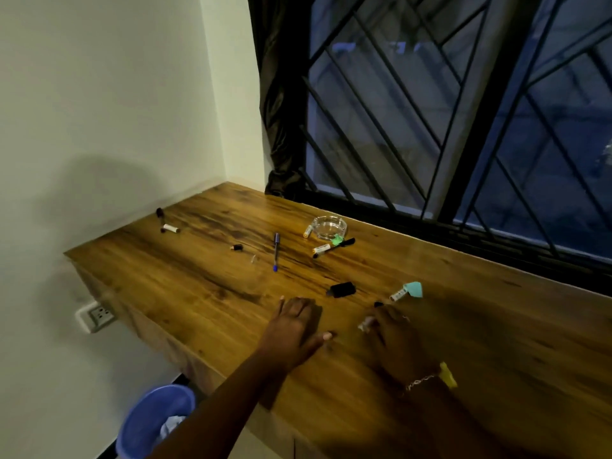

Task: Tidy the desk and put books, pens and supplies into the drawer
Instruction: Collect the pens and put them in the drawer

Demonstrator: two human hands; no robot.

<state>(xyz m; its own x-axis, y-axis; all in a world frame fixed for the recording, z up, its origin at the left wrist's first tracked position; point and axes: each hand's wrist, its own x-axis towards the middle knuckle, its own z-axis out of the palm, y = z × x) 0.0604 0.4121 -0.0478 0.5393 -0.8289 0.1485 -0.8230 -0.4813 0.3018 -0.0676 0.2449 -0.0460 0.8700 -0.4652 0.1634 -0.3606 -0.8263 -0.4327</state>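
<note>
Pens and markers lie scattered on the wooden desk [205,293]. A blue pen [276,251] lies in the middle. A white marker [323,249] and a black marker [346,242] lie beside a glass ashtray [329,226]. A black cap [341,289] and a white marker with a teal piece [409,291] sit just beyond my hands. My left hand [298,326] rests flat on the desk with fingers spread. My right hand [394,332] pinches a small whitish item [364,324] on the desk.
More markers [170,228] lie at the far left by the wall, and a small dark cap [236,247] sits mid-desk. A barred window [463,127] runs behind the desk. A blue bin [152,422] stands on the floor at the left, under a wall socket [99,314].
</note>
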